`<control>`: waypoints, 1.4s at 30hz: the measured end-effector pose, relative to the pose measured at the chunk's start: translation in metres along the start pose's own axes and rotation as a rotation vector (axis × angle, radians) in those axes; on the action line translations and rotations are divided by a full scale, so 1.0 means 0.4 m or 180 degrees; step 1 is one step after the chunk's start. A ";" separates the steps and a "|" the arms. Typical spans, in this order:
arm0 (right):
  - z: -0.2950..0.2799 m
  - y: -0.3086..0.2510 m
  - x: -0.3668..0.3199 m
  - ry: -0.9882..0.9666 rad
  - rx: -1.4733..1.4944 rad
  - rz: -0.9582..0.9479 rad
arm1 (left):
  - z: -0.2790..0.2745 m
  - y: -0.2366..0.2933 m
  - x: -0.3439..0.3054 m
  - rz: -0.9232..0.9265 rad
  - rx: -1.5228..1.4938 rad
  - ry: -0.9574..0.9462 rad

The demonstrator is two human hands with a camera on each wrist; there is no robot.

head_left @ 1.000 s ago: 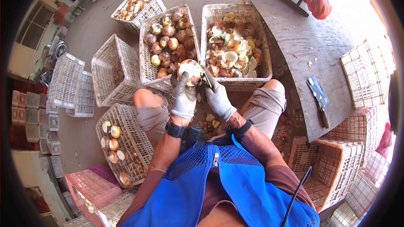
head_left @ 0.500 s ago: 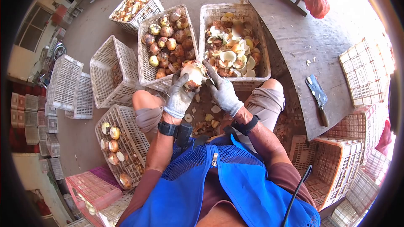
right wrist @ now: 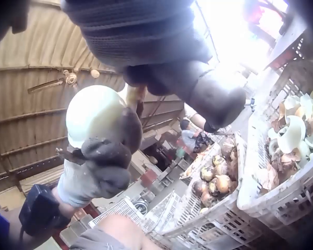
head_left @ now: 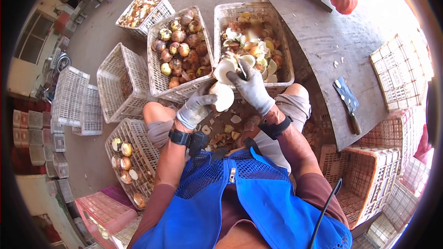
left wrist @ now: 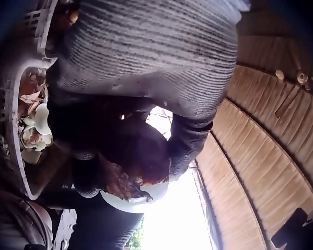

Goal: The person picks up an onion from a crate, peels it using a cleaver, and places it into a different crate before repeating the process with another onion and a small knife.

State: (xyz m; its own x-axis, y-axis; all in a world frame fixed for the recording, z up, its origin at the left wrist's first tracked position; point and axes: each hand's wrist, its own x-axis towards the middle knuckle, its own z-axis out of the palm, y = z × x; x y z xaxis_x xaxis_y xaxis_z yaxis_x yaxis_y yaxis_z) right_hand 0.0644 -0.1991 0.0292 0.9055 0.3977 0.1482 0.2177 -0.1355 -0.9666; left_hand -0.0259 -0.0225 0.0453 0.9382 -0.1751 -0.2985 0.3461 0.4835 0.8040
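A large onion, its side peeled to smooth white, is gripped in my gloved left hand. Brown skin still shows on its underside in the left wrist view, by the dark fingertips. My gloved right hand is just right of the onion and pinches a thick, cupped white onion peel between thumb and fingers. That peel overlaps the near rim of the crate of peelings. Left of it, a crate holds several unpeeled onions.
A cleaver lies on the wooden table at right. Beside my left knee, another crate contains several partly peeled onions. An upright crate stands farther left. Peel scraps litter the ground between my feet.
The hands have moved apart, the right shifting up and right with a cupped peel pulled off the onion. In the left hand, the onion has turned and shows more white.
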 end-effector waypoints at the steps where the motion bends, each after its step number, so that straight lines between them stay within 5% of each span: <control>1: -0.009 -0.014 -0.001 0.0081 0.0050 0.0097 | -0.002 -0.002 0.010 0.0079 0.0120 -0.0087; 6: -0.034 -0.094 -0.032 0.1011 0.0061 -0.0680 | -0.013 -0.016 0.048 0.0414 -0.0186 -0.0352; 10: -0.060 -0.101 -0.032 0.0956 -0.0575 -0.1232 | 0.017 -0.038 0.042 0.0484 -0.0812 -0.0357; 14: -0.058 0.008 0.064 0.0949 0.0139 -0.0150 | -0.029 -0.049 0.059 0.0294 -0.0927 -0.0487; 18: -0.145 0.169 0.145 0.0904 -0.2360 0.0026 | -0.056 -0.069 0.084 0.0198 -0.1601 -0.0440; 20: -0.180 0.229 0.152 0.0060 -0.3059 0.0095 | -0.083 -0.068 0.102 -0.0072 -0.2149 -0.0761; 22: -0.189 0.240 0.134 0.0125 -0.2928 -0.0216 | -0.073 -0.060 0.109 0.0006 -0.2084 -0.0677; 26: -0.141 0.013 -0.012 -0.0401 -0.1979 -0.0683 | -0.060 -0.063 0.092 -0.0008 -0.1905 -0.0237; 30: -0.100 0.026 -0.090 -0.0798 -0.1794 -0.1018 | -0.061 -0.081 0.103 0.0009 -0.1770 -0.0061; 38: -0.078 0.001 -0.121 -0.1184 -0.1702 -0.0162 | -0.053 -0.098 0.095 0.0204 -0.1294 0.0019; 42: -0.058 0.035 -0.126 -0.0894 -0.1523 -0.0470 | -0.048 -0.086 0.092 0.0398 -0.0644 -0.0084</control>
State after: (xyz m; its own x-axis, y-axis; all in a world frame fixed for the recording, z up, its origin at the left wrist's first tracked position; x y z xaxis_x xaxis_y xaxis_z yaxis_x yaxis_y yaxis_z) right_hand 0.0301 -0.2421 0.0129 0.7356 0.6606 0.1499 0.5343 -0.4299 -0.7278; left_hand -0.0033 -0.0291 -0.0031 0.9744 -0.1240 -0.1874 0.2218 0.6644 0.7137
